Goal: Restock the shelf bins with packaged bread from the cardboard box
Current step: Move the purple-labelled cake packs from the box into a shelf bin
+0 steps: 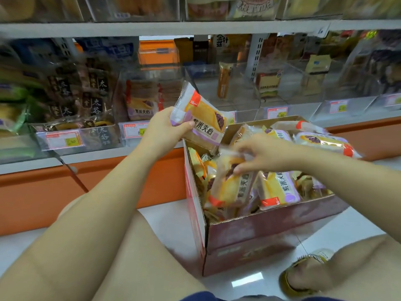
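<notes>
Restock stands early: left grip (167, 127) holds one bread pack (202, 118) above the cardboard box (260, 231), near the part-filled shelf bin (152, 72); right grip (260, 155) pinches a second pack (232, 185) in the nearly full box.

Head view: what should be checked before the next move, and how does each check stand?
1. Left hand grips the purple-and-orange wrapped bread packet: ok.
2. Right hand pinches a second matching packet in the brown cardboard box: ok.
3. Clear plastic shelf bin beside the left hand holds the same product: ok.
4. Room left in that bin: cannot tell.
5. Box holds more packets: ok.
</notes>
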Demonstrator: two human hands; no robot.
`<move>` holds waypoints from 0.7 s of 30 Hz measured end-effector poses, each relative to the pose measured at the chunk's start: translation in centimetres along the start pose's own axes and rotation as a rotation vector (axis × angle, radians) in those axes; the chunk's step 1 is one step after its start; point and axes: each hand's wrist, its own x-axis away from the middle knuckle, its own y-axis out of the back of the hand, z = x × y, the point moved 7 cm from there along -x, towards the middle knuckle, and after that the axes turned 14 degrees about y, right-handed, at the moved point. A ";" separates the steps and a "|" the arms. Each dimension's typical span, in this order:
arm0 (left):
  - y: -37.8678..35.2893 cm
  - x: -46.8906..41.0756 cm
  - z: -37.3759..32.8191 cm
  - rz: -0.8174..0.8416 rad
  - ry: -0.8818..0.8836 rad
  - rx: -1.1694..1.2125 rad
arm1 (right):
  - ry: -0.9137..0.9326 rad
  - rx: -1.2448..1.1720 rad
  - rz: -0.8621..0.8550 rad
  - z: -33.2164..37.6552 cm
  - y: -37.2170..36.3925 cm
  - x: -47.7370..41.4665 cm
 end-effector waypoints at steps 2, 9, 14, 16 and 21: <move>0.0 -0.1 0.1 0.005 0.006 0.025 | -0.079 -0.111 -0.197 -1.5 3.4 1.7; -3.6 0.2 0.2 0.175 0.224 0.400 | -0.151 -0.844 -0.783 -5.4 7.2 5.1; -7.6 1.6 -1.2 0.441 0.340 0.596 | -0.245 -1.078 -0.943 -4.9 4.7 4.4; -8.0 1.8 -1.7 0.469 0.331 0.584 | -0.262 -1.126 -0.961 -4.8 4.2 4.2; -7.6 2.7 -3.0 0.582 0.275 0.601 | -0.277 -1.102 -1.012 -4.7 4.7 4.5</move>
